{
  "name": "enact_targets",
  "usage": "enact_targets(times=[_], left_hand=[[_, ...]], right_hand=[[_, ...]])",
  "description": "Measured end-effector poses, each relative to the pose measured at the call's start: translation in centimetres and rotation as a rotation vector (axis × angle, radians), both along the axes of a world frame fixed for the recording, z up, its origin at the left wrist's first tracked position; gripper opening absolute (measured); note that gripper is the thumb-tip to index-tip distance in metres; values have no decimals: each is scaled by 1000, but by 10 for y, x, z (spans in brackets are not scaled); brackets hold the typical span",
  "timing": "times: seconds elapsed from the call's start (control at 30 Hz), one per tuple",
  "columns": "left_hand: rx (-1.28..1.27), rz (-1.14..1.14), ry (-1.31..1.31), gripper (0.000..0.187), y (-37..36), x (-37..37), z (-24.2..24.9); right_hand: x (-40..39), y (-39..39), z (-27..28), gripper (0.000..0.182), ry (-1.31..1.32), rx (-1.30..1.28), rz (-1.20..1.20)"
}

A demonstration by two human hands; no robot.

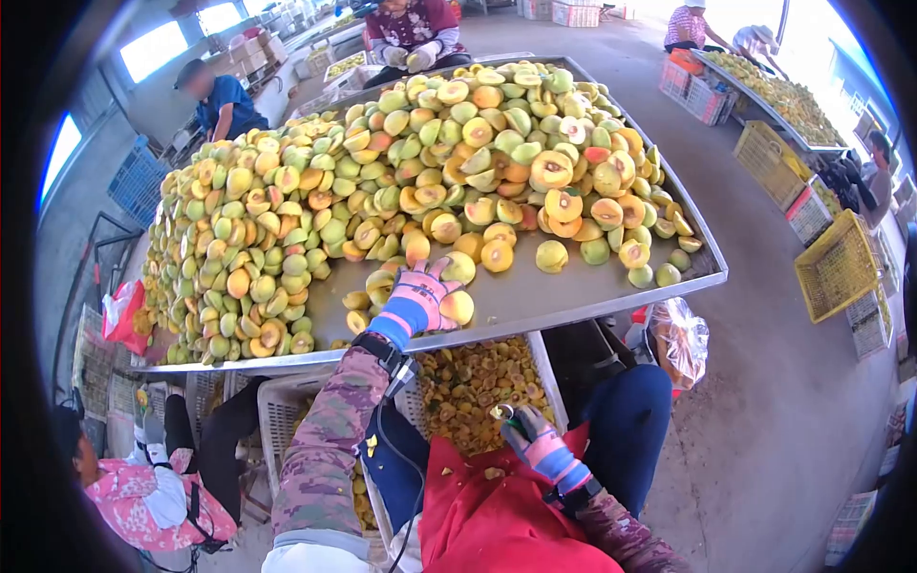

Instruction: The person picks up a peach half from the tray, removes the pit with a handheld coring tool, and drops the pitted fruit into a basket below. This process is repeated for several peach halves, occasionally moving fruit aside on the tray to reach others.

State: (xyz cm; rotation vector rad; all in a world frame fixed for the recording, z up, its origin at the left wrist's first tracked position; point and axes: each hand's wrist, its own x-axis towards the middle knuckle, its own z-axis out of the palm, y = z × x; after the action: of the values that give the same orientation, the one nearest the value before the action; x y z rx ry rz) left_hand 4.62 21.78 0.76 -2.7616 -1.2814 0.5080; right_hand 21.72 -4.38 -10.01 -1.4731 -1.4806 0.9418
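My left hand [420, 298], in a pink and blue glove, reaches onto the metal table [564, 298] and rests on a yellow peach half [457, 307] at the near edge of a big heap of halved peaches [382, 181]. My right hand [527, 437], gloved the same way, is low over my red apron [487, 520] with its fingers curled around a small tool or pit; I cannot tell which. Under the table edge a white crate [544, 368] holds peach pits and scraps.
People work at the table's far side [413, 33] and far left [222, 95], one crouches at lower left [153, 497]. A second fruit table [778, 95] stands at the upper right. Yellow crates [839, 267] and a plastic bag [680, 339] sit on the concrete floor.
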Motion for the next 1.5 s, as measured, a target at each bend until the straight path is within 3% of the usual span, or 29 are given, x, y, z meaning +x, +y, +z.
enact_targets(times=[0.2,0.27,0.33,0.37,0.4,0.43,0.47,0.53,0.57,0.6,0.63,0.67,0.7,0.73,0.8,0.83,0.87,0.93,1.0,1.07,1.1,1.2,1.27,1.33,1.37,1.5], left_hand=[[98,-14,7,73,-8,12,-10],[90,23,-21,74,-9,7,-5],[-109,277,-1010,67,-9,-15,-16],[-459,243,-1582,64,-8,-26,-37],[-741,307,-1862,61,-45,-27,5],[-903,285,-2016,61,-63,-32,4],[-1072,262,-2166,62,-82,-40,-1],[-1252,338,-2261,60,-128,-56,-3],[-1324,286,-2370,56,-149,-48,17],[-1319,436,-2501,50,-162,-51,14],[-1289,429,-2491,48,-173,-54,11],[-1277,433,-2468,49,-187,-57,7],[-944,491,-2372,55,-203,-53,13],[-950,499,-2375,55,-211,-47,15],[-475,579,-2210,51,-224,-39,18],[-754,653,-2522,45,-226,-39,18],[-755,647,-2526,45,-229,-39,17],[-115,394,-1762,49,-239,-39,16],[-149,425,-1747,53,-246,-34,25],[-777,519,-2494,55,-247,-25,36],[-810,425,-2539,49,-246,-25,31],[-676,405,-2341,52,-247,-24,23],[-702,439,-2362,51,-248,-23,33],[-397,649,-2078,44,-252,-21,45],[-564,640,-2557,36,-249,-19,37],[-379,775,-2469,32,-245,-19,22]], right_hand=[[-12,-8,32,22,95,51,33],[-11,-15,47,22,183,-132,28],[-9,-19,38,22,255,-30,-28],[-1,-19,56,22,443,-313,-7],[6,-20,66,22,625,-603,22],[11,-15,53,21,666,-562,157],[6,-6,39,23,472,-643,176],[1,-2,5,22,-903,85,198],[-4,3,4,20,-517,48,68],[-7,11,11,19,-136,5,-50],[-11,11,16,14,-58,119,-66],[-18,11,44,16,300,-67,14],[-24,3,84,19,489,-232,82],[-31,-4,118,22,675,-382,148],[-45,-15,143,20,590,-308,263],[-50,-17,146,15,196,-2,229],[-54,-17,147,15,192,2,230],[-61,-16,146,12,108,165,142],[-66,-15,148,13,28,204,104],[-70,-16,151,13,-218,175,46],[-72,-16,150,15,-267,209,18],[-72,-13,142,17,-353,187,4],[-73,-16,149,19,-370,154,35],[-76,-19,151,20,-387,115,70],[-78,-20,151,22,-398,149,102],[-79,-16,147,27,-407,119,219]])
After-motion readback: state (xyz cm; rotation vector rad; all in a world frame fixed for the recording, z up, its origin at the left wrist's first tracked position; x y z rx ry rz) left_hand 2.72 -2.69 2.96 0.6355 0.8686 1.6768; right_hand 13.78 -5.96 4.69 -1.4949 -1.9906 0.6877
